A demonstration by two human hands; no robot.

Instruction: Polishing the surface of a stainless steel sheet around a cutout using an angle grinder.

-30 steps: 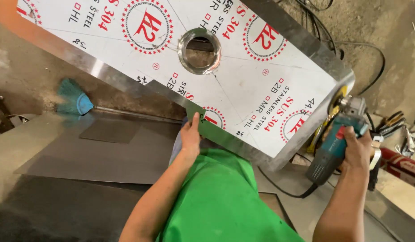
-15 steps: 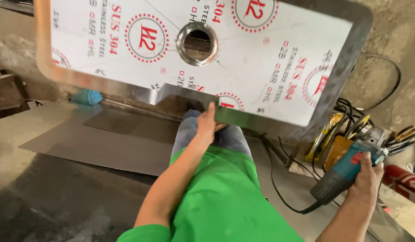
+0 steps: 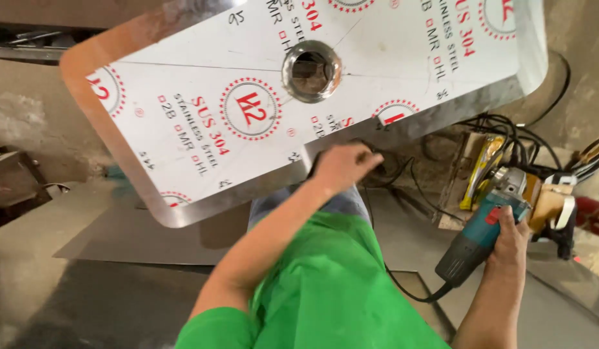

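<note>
A large stainless steel sink panel [image 3: 202, 123], covered in white protective film with red printed rings and a round drain hole [image 3: 310, 71], is tilted up in front of me. My left hand [image 3: 341, 165] grips its lower edge near the middle. My right hand [image 3: 509, 242] holds a teal and black angle grinder [image 3: 483, 229] out to the right, away from the panel, its cable trailing down behind it. My green shirt fills the lower middle of the view.
Flat grey metal sheets [image 3: 138, 239] lie on the floor at the left and under me. A tangle of black cables [image 3: 506, 132], a yellow tool [image 3: 483, 168] and other tools sit on the floor at the right. A rough concrete wall [image 3: 34, 123] stands at the left.
The panel has swung round and shifted left, its drain hole now higher in view. My left hand stayed on its lower edge. My right hand kept the grinder, drawn closer in.
</note>
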